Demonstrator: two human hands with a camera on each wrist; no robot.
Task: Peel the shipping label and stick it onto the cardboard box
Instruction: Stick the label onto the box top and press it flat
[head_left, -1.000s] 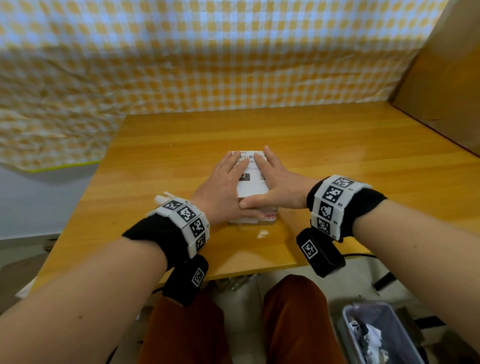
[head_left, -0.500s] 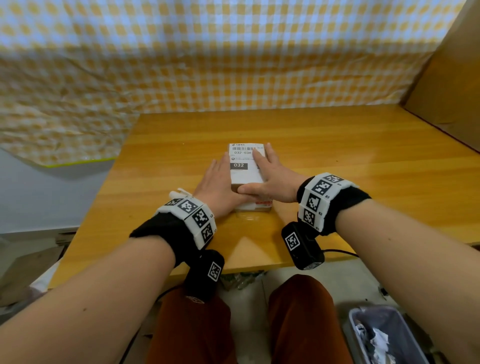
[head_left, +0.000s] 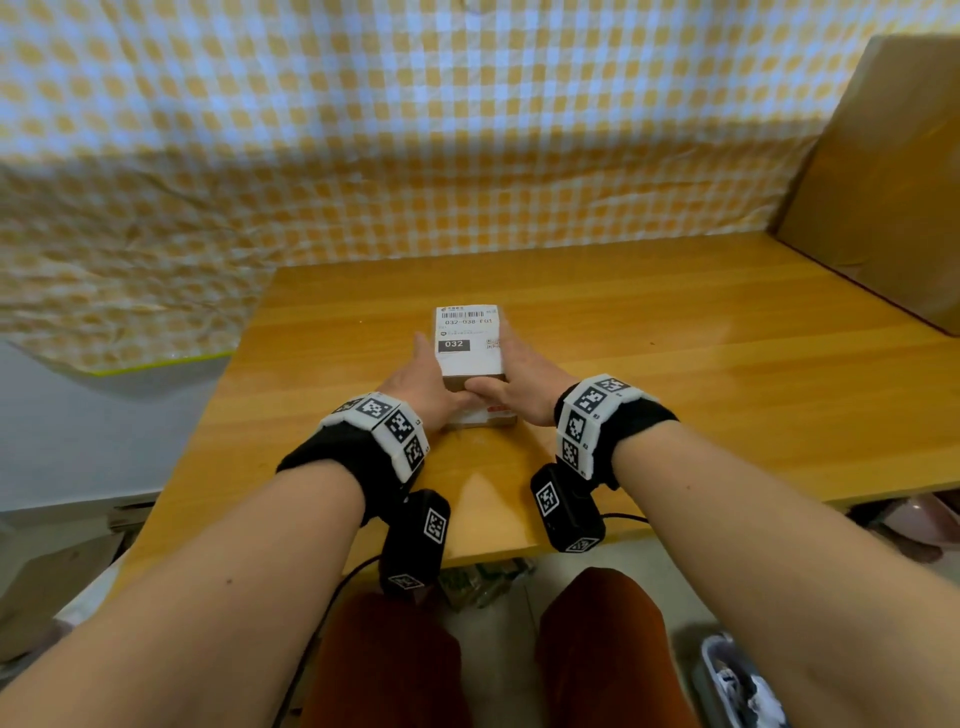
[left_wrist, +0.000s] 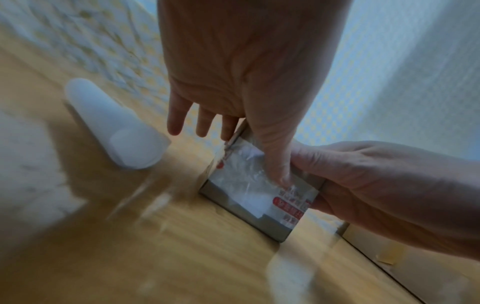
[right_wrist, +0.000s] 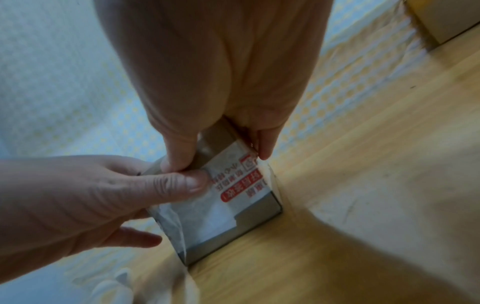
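Note:
A small cardboard box (head_left: 474, 383) lies lengthwise on the wooden table (head_left: 675, 389). The white shipping label (head_left: 469, 338), with a barcode and "032", lies flat on its top. My left hand (head_left: 422, 382) lies along the box's left side, its thumb pressing the taped near end (left_wrist: 249, 197). My right hand (head_left: 521, 371) clasps the right side; its thumb (right_wrist: 179, 152) meets the left thumb (right_wrist: 182, 181) on that end. A white rolled paper (left_wrist: 116, 131) lies on the table left of my left hand (left_wrist: 233, 82).
A large brown carton (head_left: 883, 182) stands at the table's back right. Yellow checked cloth (head_left: 363, 130) hangs behind the table. The table's near edge (head_left: 493, 553) is close to my wrists. A bin with crumpled paper (head_left: 737, 686) sits on the floor at lower right.
Both hands slid off the label on top of the box. They now sit at its sides, thumbs on the near end, and the whole label shows.

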